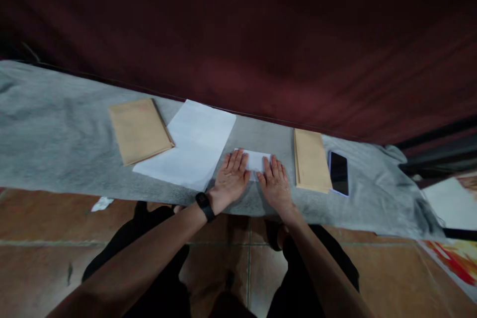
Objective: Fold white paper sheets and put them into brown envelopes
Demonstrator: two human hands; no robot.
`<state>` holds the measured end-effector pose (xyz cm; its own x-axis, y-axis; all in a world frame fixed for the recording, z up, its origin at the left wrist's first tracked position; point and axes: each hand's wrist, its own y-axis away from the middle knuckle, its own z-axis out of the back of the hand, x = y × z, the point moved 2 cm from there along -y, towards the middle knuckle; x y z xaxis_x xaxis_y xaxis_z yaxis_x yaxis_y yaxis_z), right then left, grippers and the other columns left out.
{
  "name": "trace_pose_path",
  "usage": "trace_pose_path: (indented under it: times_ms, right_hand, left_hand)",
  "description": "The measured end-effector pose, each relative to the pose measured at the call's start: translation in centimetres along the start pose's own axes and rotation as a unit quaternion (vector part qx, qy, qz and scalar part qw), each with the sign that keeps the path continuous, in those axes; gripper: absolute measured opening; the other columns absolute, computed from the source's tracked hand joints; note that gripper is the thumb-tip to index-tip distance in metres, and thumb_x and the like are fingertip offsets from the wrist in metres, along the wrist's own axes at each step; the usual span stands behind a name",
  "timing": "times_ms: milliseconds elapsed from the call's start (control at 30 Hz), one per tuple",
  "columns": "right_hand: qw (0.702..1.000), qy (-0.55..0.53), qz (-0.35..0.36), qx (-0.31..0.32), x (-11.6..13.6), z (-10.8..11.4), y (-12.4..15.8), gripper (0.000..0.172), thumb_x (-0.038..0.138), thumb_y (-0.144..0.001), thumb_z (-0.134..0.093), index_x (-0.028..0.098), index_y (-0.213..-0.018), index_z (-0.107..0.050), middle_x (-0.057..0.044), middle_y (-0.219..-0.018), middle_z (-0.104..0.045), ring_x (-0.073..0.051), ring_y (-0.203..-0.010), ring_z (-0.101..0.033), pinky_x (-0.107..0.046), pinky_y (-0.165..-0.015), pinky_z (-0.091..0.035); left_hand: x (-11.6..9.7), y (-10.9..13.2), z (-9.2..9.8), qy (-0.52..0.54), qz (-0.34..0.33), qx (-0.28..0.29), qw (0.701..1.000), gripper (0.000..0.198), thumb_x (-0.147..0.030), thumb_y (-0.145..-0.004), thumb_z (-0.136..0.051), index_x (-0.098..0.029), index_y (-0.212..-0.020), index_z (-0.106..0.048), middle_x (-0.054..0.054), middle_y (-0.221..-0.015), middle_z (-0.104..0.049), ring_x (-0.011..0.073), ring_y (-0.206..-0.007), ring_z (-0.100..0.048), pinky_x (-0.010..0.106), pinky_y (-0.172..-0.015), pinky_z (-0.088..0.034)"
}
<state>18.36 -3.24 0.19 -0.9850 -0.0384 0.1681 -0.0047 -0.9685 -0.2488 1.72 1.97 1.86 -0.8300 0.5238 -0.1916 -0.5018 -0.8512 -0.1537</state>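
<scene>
A small folded piece of white paper [255, 161] lies on the grey cloth in front of me. My left hand [231, 179] rests flat on its left end, fingers stretched out. On the right end my right hand [275, 181] presses down, also flat with its fingers extended. Both palms hide part of the paper. Left of my hands are larger white sheets [201, 134], lying flat. A stack of brown envelopes [139, 131] overlaps their left edge. Another stack of brown envelopes [311, 161] sits to the right of my right hand.
A phone [339, 173] with a dark screen lies beside the right stack. The grey cloth [67, 129] covers a long narrow surface against a dark red curtain [238, 35]. Below is a tiled floor [219, 243] with a crumpled white scrap [102, 203].
</scene>
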Motion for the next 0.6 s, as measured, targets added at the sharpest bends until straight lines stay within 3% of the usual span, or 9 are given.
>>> trace_pose_path:
  times_ms: [100,267,400,600]
  right_hand:
    - [1.0,0.006,-0.01,0.006,0.2,0.2,-0.2,0.059,0.042,-0.106,-0.04,0.012,-0.157,-0.037,-0.021,-0.165,-0.029,-0.033,-0.151,-0.031,-0.053,-0.12,-0.03]
    - [0.999,0.004,-0.016,0.027,0.4,0.5,-0.4,0.057,0.031,-0.105,-0.042,0.013,-0.159,-0.034,-0.019,-0.166,-0.028,-0.033,-0.151,-0.032,-0.053,-0.121,-0.028]
    - [0.999,0.003,-0.024,0.04,0.3,0.7,-0.6,0.055,0.029,-0.106,-0.04,0.013,-0.158,-0.036,-0.019,-0.166,-0.027,-0.032,-0.152,-0.031,-0.051,-0.122,-0.026]
    - [0.999,-0.007,-0.022,0.034,-0.7,1.1,-0.4,0.055,0.034,-0.108,-0.034,0.015,-0.159,-0.033,-0.011,-0.164,-0.035,-0.028,-0.151,-0.032,-0.049,-0.122,-0.027]
  left_hand:
    - [-0.2,-1.0,0.0,0.004,-0.003,-0.036,0.999,0.059,-0.029,-0.102,-0.032,0.001,-0.153,-0.037,0.023,-0.162,-0.034,0.0292,-0.155,-0.022,0.05,-0.127,-0.022]
    - [-2.0,-2.5,-0.5,0.028,-0.076,-0.036,0.996,0.057,-0.025,-0.103,-0.029,-0.007,-0.156,-0.035,0.015,-0.165,-0.032,0.0249,-0.156,-0.022,0.046,-0.127,-0.023]
    - [-2.1,-2.8,-1.2,0.023,-0.047,-0.018,0.998,0.058,-0.033,-0.104,-0.03,-0.005,-0.154,-0.038,0.018,-0.164,-0.033,0.0271,-0.155,-0.024,0.048,-0.127,-0.024]
    - [-0.3,-2.2,-1.1,0.001,-0.01,-0.031,0.999,0.059,-0.036,-0.104,-0.028,-0.006,-0.154,-0.038,0.018,-0.162,-0.037,0.0276,-0.154,-0.028,0.049,-0.126,-0.025]
